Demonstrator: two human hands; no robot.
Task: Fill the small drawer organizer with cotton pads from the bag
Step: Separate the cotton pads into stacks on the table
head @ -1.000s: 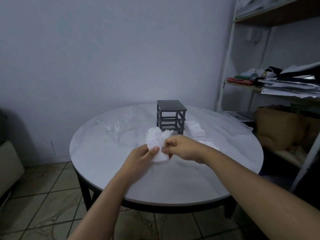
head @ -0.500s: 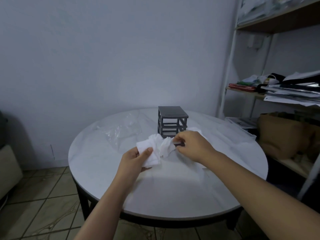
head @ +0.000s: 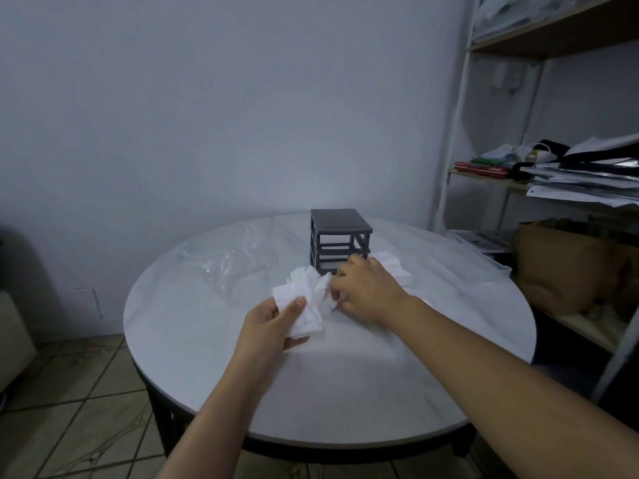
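Observation:
A small dark grey drawer organizer (head: 339, 238) stands at the back middle of the round white table (head: 345, 382); its frame slots look open. My left hand (head: 273, 323) holds a bunch of white cotton pads (head: 302, 300) above the table, thumb pressed on top. My right hand (head: 366, 288) pinches the right side of the same fanned bunch, just in front of the organizer's bottom slot. A stack of more cotton pads (head: 394, 266) lies right of the organizer. The clear plastic bag (head: 231, 261) lies crumpled to the left.
A metal shelf unit (head: 518, 181) with papers and clothes stands to the right, with a brown bag (head: 567, 267) on its low shelf. Tiled floor shows below the table's near edge. A plain wall rises behind.
Both hands carried the cotton pads away from me toward the organizer. My right hand slid to the bunch's right edge, close to the bottom slot, and the pads fanned out.

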